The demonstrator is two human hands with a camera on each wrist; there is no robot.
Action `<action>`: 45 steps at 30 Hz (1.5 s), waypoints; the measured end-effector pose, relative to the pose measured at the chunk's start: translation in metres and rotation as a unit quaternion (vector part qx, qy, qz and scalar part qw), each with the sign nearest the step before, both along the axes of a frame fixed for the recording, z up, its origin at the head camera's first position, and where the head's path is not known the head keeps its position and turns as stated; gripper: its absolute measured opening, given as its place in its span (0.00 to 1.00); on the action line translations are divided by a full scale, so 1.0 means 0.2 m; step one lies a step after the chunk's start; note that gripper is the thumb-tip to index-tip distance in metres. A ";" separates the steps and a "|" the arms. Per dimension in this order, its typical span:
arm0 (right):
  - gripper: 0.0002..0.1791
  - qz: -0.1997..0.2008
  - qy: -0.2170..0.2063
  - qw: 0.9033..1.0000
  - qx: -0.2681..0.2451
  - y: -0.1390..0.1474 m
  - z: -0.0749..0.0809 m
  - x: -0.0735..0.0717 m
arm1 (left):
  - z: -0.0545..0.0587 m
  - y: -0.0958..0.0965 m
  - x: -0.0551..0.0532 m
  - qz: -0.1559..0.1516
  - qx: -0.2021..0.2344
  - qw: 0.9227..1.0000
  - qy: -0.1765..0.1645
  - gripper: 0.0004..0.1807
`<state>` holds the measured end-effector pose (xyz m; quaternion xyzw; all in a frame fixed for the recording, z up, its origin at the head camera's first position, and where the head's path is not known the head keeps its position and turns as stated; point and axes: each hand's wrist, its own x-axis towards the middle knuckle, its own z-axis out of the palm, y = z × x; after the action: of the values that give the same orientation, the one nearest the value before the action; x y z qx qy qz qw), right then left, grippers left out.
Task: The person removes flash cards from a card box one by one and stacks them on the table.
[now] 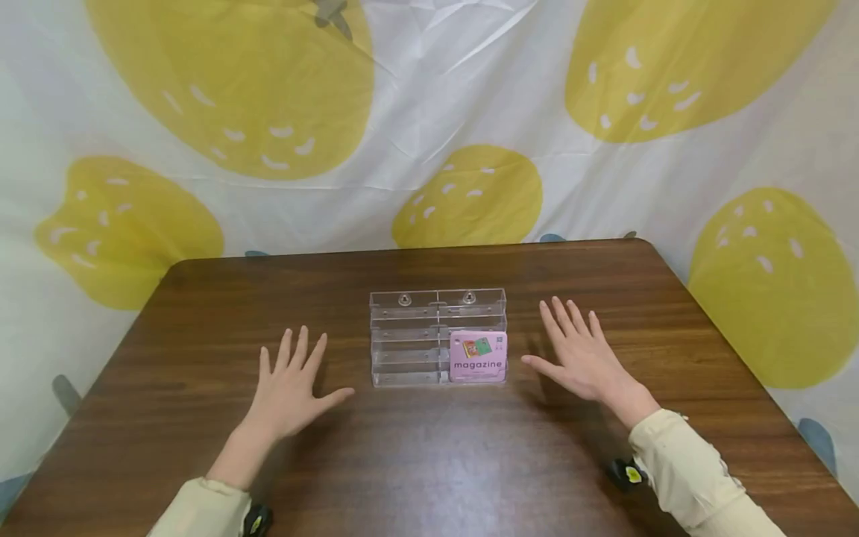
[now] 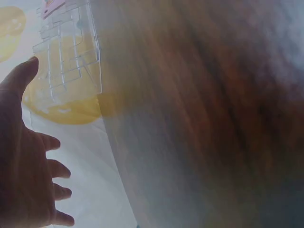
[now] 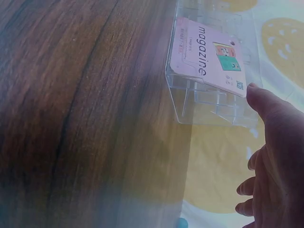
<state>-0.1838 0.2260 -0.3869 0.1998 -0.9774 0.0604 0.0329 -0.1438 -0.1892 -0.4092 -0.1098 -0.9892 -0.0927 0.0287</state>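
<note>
A clear plastic tiered card holder [image 1: 405, 356] stands near the middle of the table, with two columns of stepped pockets. In its front right pocket sits a pink card [image 1: 478, 358] printed "magazine" with a small red and green picture. My left hand [image 1: 287, 391] is to the left of the holder, palm down, fingers spread, holding nothing. On the other side, my right hand [image 1: 582, 358] has its fingers spread too, its thumb pointing toward the pink card. The right wrist view shows the card [image 3: 209, 57] leaning in the clear holder [image 3: 209, 102].
The dark wooden table [image 1: 429, 462] has rounded far corners. Behind it and along both sides hangs a white curtain [image 1: 470, 97] with large yellow fruit prints. A black wrist strap piece [image 1: 625, 474] shows under the right sleeve [image 1: 698, 466].
</note>
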 end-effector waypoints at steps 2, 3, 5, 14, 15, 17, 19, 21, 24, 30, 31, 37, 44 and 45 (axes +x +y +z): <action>0.49 0.000 -0.001 1.000 0.001 0.00 0.00 0.00 | 0.00 0.00 -0.01 -0.005 0.003 1.000 0.003 0.54; 0.49 0.001 -0.001 1.000 0.000 0.00 0.00 0.00 | 0.00 0.00 -0.01 -0.008 0.005 1.000 0.005 0.54; 0.49 0.001 -0.001 1.000 0.001 0.00 0.00 0.00 | 0.01 0.00 -0.02 -0.014 0.007 1.000 0.011 0.55; 0.49 -0.003 -0.004 1.000 0.007 0.00 0.01 0.00 | 0.02 0.00 -0.04 -0.034 0.018 0.999 0.018 0.56; 0.49 -0.003 -0.005 1.000 0.006 0.00 0.01 0.00 | 0.02 0.01 -0.04 -0.038 0.018 0.999 0.021 0.56; 0.49 -0.002 -0.003 1.000 0.004 0.00 0.01 0.00 | 0.03 0.01 -0.05 -0.045 0.018 0.998 0.027 0.56; 0.49 0.000 0.001 1.000 0.002 0.00 0.01 0.00 | 0.03 0.01 -0.05 -0.053 0.017 0.998 0.034 0.56; 0.49 0.001 0.002 1.000 -0.002 0.00 0.01 0.00 | 0.03 0.01 -0.06 -0.060 0.014 0.997 0.043 0.56; 0.49 0.003 0.003 1.000 -0.004 0.00 0.00 0.00 | 0.03 0.01 -0.06 -0.069 0.012 0.996 0.056 0.56; 0.49 0.006 0.005 1.000 -0.008 0.00 0.00 0.01 | 0.01 0.01 -0.09 -0.089 0.017 0.992 0.094 0.57; 0.49 0.007 0.004 1.000 -0.008 0.00 0.00 0.00 | 0.01 0.01 -0.10 -0.092 0.020 0.991 0.098 0.57; 0.49 0.006 0.000 1.000 -0.007 -0.01 0.00 0.00 | 0.01 0.02 -0.14 -0.101 0.040 0.986 0.126 0.56; 0.49 0.008 0.002 1.000 -0.007 -0.02 0.00 0.00 | 0.02 0.05 -0.17 -0.113 0.055 0.983 0.131 0.56; 0.49 0.008 0.001 1.000 -0.007 -0.02 0.00 0.00 | 0.02 0.05 -0.17 -0.115 0.056 0.983 0.130 0.56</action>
<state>-0.1832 0.2223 -0.3865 0.2074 -0.9753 0.0674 0.0349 -0.1784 -0.1794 -0.4042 -0.2322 -0.9510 -0.1357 0.1524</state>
